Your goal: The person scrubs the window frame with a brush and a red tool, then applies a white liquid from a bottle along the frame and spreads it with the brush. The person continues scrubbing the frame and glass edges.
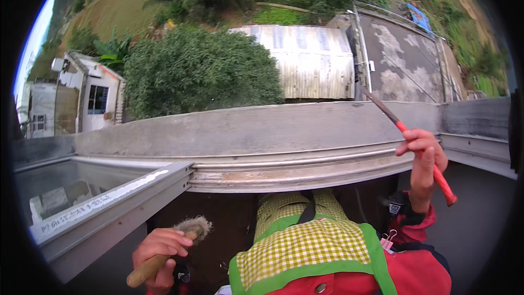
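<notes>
My right hand grips a thin pointed tool with a long red handle. Its dark narrow end points up and left, over the grey outer window sill; whether it is a blade or a file I cannot tell. At the lower left, my left hand is closed around the wooden handle of a round bristle brush, its pale bristles facing up and right. Between the hands and the sill runs an aluminium sliding window track, with brownish dirt in its channel.
A sliding window sash with whitish residue on its frame stands at the left. A checked apron with green trim covers my front, below the track. Beyond the sill lie a drop, trees, a corrugated metal roof and a flat concrete roof.
</notes>
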Demonstrator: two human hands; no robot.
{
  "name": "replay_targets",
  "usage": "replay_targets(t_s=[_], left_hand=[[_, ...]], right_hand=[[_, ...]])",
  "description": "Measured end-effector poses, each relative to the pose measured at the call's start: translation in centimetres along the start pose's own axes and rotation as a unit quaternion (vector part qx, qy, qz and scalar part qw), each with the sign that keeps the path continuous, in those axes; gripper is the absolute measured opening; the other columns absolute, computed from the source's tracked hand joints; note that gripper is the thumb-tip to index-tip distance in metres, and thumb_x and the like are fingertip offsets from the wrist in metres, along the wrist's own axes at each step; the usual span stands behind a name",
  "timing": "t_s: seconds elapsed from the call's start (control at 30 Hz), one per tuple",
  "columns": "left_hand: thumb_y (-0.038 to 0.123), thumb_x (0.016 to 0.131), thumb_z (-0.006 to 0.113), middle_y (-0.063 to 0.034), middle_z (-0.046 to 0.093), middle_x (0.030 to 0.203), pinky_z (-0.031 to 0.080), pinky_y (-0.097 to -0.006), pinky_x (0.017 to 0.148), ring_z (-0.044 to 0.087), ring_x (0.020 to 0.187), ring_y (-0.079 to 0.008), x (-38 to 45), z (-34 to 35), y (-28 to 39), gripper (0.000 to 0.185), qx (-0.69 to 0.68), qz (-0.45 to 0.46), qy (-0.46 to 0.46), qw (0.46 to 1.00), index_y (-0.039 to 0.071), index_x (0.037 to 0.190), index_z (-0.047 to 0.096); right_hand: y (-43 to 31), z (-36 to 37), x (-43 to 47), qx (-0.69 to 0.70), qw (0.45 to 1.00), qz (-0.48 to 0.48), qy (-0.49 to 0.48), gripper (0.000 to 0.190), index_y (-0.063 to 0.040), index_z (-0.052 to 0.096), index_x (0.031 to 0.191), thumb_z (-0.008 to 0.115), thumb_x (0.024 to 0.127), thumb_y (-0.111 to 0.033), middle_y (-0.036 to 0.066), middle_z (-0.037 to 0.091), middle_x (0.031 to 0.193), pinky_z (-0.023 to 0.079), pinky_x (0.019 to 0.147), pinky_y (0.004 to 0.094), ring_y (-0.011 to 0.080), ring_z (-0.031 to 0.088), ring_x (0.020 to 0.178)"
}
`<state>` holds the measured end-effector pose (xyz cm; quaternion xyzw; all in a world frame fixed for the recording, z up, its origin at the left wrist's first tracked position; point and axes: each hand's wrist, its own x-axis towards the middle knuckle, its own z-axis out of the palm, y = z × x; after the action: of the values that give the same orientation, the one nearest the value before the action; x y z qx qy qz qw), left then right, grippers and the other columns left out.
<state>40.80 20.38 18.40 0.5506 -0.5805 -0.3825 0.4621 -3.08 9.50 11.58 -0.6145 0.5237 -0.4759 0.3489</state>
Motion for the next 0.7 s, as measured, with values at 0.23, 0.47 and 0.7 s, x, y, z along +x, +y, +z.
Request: replay_targets(t_s=[0.23,0.47,0.7], left_hand=[[-0.005,0.092,0.050,-0.0145,0.059,0.092,0.047,-0.0405,0.091,0.058,0.093,-0.0258,4.9,4.1,-3.9,0.009,-0.045,-0.124,-0.273,0.953,-0.002,0.098,0.057],[-0.001,0.094,0.051,-0.0109,0.056,0.091,0.049,-0.0427,0.090,0.056,0.091,-0.0229,7.7,7.2,-4.5,0.008,-0.110,-0.202,-0.245,0.942,0.002,0.099,0.056],[0.003,0.095,0.053,-0.0108,0.058,0.094,0.048,-0.0409,0.088,0.055,0.092,-0.0216,9.8,11.7,-3.9,0.006,-0.104,-0.155,-0.252,0.950,0.003,0.099,0.058]], right_hand=[[0.0,2.1,-3.1,0.047,0.993,-0.042,-0.095,0.014,0.002,0.064,0.084,0.065,0.092,-0.009,0.017,0.065,0.108,0.053,0.078,0.0321,0.0227,0.067,0.082],[2.1,0.6,-7.4,0.183,0.980,-0.036,-0.065,0.014,0.005,0.062,0.086,0.062,0.093,-0.006,0.021,0.063,0.112,0.054,0.074,0.0340,0.0246,0.065,0.080],[4.9,-2.1,-10.9,0.239,0.969,-0.059,0.000,0.021,0.006,0.063,0.092,0.059,0.096,-0.014,0.025,0.060,0.119,0.055,0.080,0.0361,0.0290,0.066,0.089]])
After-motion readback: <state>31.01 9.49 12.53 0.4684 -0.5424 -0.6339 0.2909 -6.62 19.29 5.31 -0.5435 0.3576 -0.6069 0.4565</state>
